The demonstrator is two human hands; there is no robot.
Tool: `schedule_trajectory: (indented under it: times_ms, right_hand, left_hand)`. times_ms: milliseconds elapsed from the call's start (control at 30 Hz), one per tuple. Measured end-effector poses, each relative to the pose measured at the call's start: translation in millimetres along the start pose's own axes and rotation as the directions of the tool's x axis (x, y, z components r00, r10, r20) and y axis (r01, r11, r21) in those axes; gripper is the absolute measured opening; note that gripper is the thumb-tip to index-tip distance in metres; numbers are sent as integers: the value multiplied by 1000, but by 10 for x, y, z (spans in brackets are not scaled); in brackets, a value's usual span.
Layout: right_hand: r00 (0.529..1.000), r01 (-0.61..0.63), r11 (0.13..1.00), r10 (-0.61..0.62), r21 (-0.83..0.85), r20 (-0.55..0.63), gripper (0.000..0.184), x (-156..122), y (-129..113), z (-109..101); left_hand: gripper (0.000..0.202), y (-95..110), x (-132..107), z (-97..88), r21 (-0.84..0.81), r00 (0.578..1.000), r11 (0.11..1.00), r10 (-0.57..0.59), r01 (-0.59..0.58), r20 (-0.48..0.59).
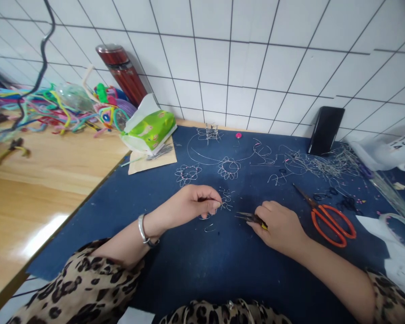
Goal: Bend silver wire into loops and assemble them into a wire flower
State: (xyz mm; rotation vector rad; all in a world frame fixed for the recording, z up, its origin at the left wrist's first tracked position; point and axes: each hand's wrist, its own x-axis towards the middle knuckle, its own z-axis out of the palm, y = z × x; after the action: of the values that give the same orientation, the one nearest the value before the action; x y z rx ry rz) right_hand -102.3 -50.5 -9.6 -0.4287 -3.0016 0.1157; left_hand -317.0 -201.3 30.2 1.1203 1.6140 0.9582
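Note:
My left hand [199, 202] is closed, with thumb and forefinger pinching a thin, curly bent wire [227, 200] that sticks out to the right of the fingertips. To its right, my right hand [278, 222] grips a pair of pliers [251, 218] by the handles. Their narrow jaws point left at the wire, apart from it and slightly parted. Just beyond my left hand lie two flower-shaped wire rings, a left one [188, 174] and a right one [229, 168]. A small bent wire piece [209, 228] rests on the blue mat below the left fingers.
Orange-handled scissors [334, 225] lie right of my right hand. Behind are a wire tangle [327, 164], a black phone [326, 130] against the tiled wall and a white mug [388, 150]. A tissue pack [150, 130], a red thermos [124, 76] and colourful pipe cleaners [64, 108] stand left.

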Motion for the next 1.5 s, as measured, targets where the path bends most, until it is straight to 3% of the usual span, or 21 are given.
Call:
schedule_trajectory:
  times_ms: [133, 333, 400, 500, 600, 667, 867, 1033, 1500]
  right_hand:
    - [1000, 12, 1000, -12, -4, -8, 21, -9, -11, -4]
    - [990, 68, 995, -77, -75, -122, 19, -50, -38, -63]
    - [985, 79, 993, -92, -89, -146, 18, -54, -40, -76]
    - [987, 79, 993, -90, -84, -135, 17, -45, -40, -73]
    - [992, 73, 996, -79, -56, -102, 15, -34, -40, -57]
    - [993, 75, 996, -78, -41, -90, 13, -34, -40, -44]
    - [992, 95, 995, -98, -35, -76, 12, -30, -22, 9]
    - [996, 89, 996, -89, -18, -25, 12, 19, 2, 32]
    - [997, 80, 995, -79, -60, 25, 20, 99, 19, 45]
  left_hand:
    - [17, 14, 2, 48, -87, 997, 993, -72, 74, 16]
    - [20, 25, -2, 217, -240, 994, 965, -95, 105, 55]
    - [18, 22, -6, 238, -196, 996, 977, -77, 86, 55]
    - [15, 32, -29, 206, 62, 998, 998, 3, -7, 64]
    - [14, 60, -68, 147, 328, 994, 940, 78, -98, 74]
    - [14, 82, -91, 118, 398, 992, 909, 100, -124, 80]
    - [20, 95, -91, 58, 460, 956, 839, 236, -291, 176]
    - [28, 1, -27, -8, 461, 939, 822, 249, -334, 236]
    - [29, -82, 0, -180, 438, 917, 806, 342, -399, 206]
